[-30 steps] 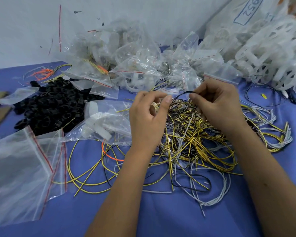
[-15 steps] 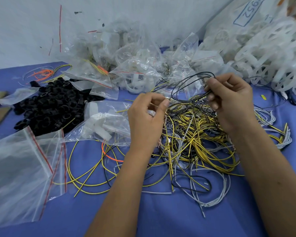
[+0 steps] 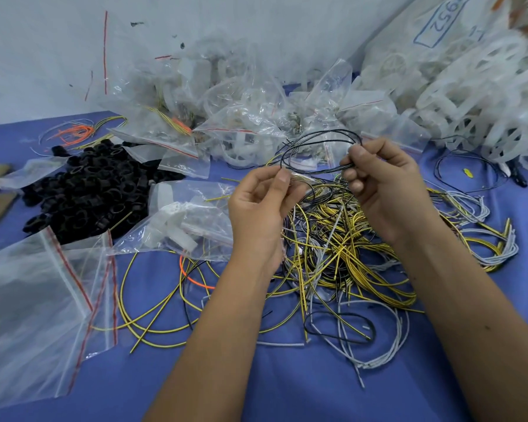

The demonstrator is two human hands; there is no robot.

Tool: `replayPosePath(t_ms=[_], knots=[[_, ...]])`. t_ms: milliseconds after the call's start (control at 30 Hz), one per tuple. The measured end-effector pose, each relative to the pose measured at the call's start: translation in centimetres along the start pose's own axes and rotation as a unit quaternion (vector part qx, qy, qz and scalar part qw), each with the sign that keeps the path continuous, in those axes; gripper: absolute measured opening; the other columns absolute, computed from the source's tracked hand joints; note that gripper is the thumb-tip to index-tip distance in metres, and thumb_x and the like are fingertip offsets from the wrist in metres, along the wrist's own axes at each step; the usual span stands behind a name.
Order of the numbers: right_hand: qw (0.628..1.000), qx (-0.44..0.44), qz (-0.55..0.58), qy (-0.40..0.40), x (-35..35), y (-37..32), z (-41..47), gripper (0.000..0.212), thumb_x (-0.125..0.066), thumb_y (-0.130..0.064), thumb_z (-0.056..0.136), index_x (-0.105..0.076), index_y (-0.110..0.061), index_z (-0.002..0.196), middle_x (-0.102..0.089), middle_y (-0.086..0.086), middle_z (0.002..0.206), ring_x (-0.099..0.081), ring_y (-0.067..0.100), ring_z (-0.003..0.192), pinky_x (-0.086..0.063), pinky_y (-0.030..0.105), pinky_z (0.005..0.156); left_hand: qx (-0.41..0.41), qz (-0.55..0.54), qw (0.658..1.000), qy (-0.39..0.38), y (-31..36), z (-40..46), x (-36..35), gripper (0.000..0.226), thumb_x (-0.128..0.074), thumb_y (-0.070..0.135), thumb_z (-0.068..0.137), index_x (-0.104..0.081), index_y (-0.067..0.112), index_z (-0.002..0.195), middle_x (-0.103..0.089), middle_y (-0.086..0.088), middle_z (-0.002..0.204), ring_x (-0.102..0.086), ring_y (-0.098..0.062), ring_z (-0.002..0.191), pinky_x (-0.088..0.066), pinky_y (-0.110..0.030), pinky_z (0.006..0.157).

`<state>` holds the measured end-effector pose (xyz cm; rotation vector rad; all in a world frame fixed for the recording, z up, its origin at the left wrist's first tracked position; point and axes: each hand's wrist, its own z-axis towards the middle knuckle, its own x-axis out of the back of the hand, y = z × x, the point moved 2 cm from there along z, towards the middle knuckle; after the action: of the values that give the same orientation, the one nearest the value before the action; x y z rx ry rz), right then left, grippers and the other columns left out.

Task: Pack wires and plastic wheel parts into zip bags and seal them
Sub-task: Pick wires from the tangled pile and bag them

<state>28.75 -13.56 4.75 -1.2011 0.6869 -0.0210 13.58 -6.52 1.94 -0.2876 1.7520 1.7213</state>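
Black wire loop (image 3: 320,141) held above wire tangle (image 3: 342,239) on desk (image 3: 287,391); right hand (image 3: 387,187) pinches one end, left hand (image 3: 262,205) pinches other.

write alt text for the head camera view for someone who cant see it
Two bare hands, left hand and right hand, hold a loop of thin black wires above a tangled pile of yellow and grey wires on a blue table, with clear zip bags lying left.
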Motion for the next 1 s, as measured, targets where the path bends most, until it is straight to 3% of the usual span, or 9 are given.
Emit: replayPosePath(t_ms=[100, 267, 367, 467, 567, 667, 800, 933, 1000], knots=[[1.000, -0.007, -0.024, -0.015, -0.2, 0.4, 0.0, 0.023, -0.060, -0.002, 0.096, -0.057, -0.012, 0.076, -0.067, 0.006, 0.073, -0.058, 0.013, 0.059, -0.044, 0.017, 0.047, 0.068, -0.063, 0.996, -0.015, -0.6, -0.1, -0.3, 0.021, -0.056, -0.014, 0.095, -0.065, 0.005, 0.090, -0.068, -0.008, 0.076, -0.076, -0.023, 0.076, -0.060, -0.021, 0.070], [0.999, -0.012, -0.043, 0.014, 0.0, 0.8, 0.0, 0.020, -0.063, -0.002, 0.095, -0.058, -0.011, 0.078, -0.067, 0.007, 0.072, -0.059, 0.014, 0.057, -0.045, 0.017, 0.047, 0.070, 0.106, 0.992, 0.009, -1.3, -0.1, 0.1, 0.015, -0.066, -0.010, 0.092, -0.066, 0.005, 0.091, -0.067, -0.009, 0.076, -0.076, -0.023, 0.073, -0.062, -0.024, 0.074], [0.990, 0.010, -0.125, 0.064, 0.5, 0.8, 0.1, 0.021, -0.066, -0.001, 0.094, -0.059, -0.012, 0.077, -0.067, 0.009, 0.069, -0.059, 0.015, 0.053, -0.044, 0.021, 0.044, 0.023, 0.165, 0.984, 0.056, -0.2, 0.5, 1.3, 0.015, -0.070, -0.005, 0.090, -0.070, 0.010, 0.090, -0.069, -0.009, 0.085, -0.072, -0.019, 0.073, -0.061, -0.029, 0.072], [0.983, 0.020, -0.177, 0.047, 0.9, 0.7, 0.3, 0.020, -0.068, -0.004, 0.094, -0.059, -0.012, 0.077, -0.066, 0.009, 0.069, -0.054, 0.016, 0.050, -0.040, 0.022, 0.041, -0.078, 0.265, 0.957, 0.090, 1.4, 1.3, 2.7, 0.010, -0.066, 0.012, 0.093, -0.072, 0.020, 0.094, -0.068, 0.005, 0.088, -0.060, -0.012, 0.076, -0.052, -0.032, 0.070], [0.971, 0.018, -0.236, -0.043, 0.3, 1.1, 0.1, 0.016, -0.071, -0.005, 0.092, -0.063, -0.009, 0.078, -0.066, 0.009, 0.067, -0.051, 0.015, 0.048, -0.037, 0.021, 0.038, -0.135, 0.312, 0.940, -0.003, 2.1, 1.5, 2.7, 0.017, -0.065, 0.037, 0.094, -0.075, 0.026, 0.102, -0.070, 0.009, 0.097, -0.053, -0.005, 0.077, -0.047, -0.023, 0.073], [0.948, 0.029, -0.303, -0.092, -0.6, 2.0, -0.3, 0.016, -0.074, -0.007, 0.091, -0.063, -0.002, 0.079, -0.066, 0.008, 0.063, -0.052, 0.014, 0.047, -0.037, 0.020, 0.039, -0.131, 0.344, 0.926, -0.082, 1.7, 1.1, 2.0, 0.033, -0.065, 0.055, 0.088, -0.075, 0.032, 0.109, -0.068, 0.004, 0.101, -0.048, -0.011, 0.073, -0.045, -0.023, 0.071], [0.925, 0.066, -0.357, -0.116, -1.0, 2.1, -0.5, 0.016, -0.075, -0.005, 0.089, -0.064, 0.001, 0.079, -0.066, 0.014, 0.064, -0.055, 0.014, 0.047, -0.041, 0.018, 0.045, -0.079, 0.323, 0.937, -0.109, 1.4, 1.0, 2.0, 0.026, -0.070, 0.045, 0.087, -0.076, 0.026, 0.104, -0.068, 0.009, 0.086, -0.051, -0.011, 0.075, -0.044, -0.026, 0.072], [0.926, 0.076, -0.346, -0.129, -1.1, 2.0, -0.6, 0.012, -0.076, -0.005, 0.088, -0.067, 0.000, 0.081, -0.065, 0.016, 0.065, -0.055, 0.012, 0.049, -0.041, 0.017, 0.046, -0.059, 0.328, 0.931, -0.150, 1.5, 1.0, 2.3, 0.015, -0.075, 0.033, 0.086, -0.080, 0.019, 0.084, -0.064, -0.017, 0.071, -0.049, -0.015, 0.065, -0.040, -0.029, 0.062], [0.931, 0.071, -0.336, -0.123, -1.0, 1.9, -0.6, 0.010, -0.076, -0.005, 0.088, -0.069, -0.002, 0.081, -0.065, 0.009, 0.062, -0.054, 0.012, 0.049, -0.040, 0.018, 0.046, -0.035, 0.311, 0.935, -0.167, 1.6, 1.1, 2.4, 0.011, -0.077, 0.028, 0.085, -0.080, 0.018, 0.081, -0.060, -0.007, 0.064, -0.045, -0.014, 0.058, -0.035, -0.025, 0.054]])
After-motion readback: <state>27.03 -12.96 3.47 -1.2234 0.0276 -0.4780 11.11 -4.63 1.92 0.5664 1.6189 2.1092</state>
